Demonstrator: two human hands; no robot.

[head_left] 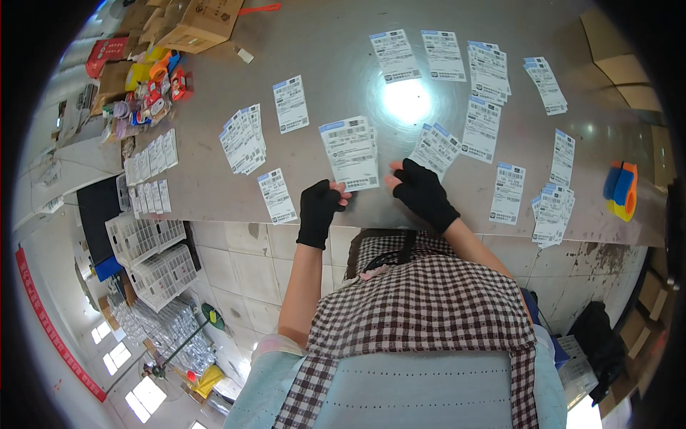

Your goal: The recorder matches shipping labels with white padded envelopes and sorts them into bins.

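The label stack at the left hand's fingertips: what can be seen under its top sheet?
The edge of at least one more label shows along the right side. The top sheet covers the rest, so the number beneath cannot be told.

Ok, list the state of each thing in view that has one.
Label stack: printed side up, uneven
Left hand: gloved, fingers closed on the label stack
Right hand: gloved, nothing visibly held
Single labels: flat, printed side up
Left label pile: fanned
White crates: stacked
Checked apron: worn
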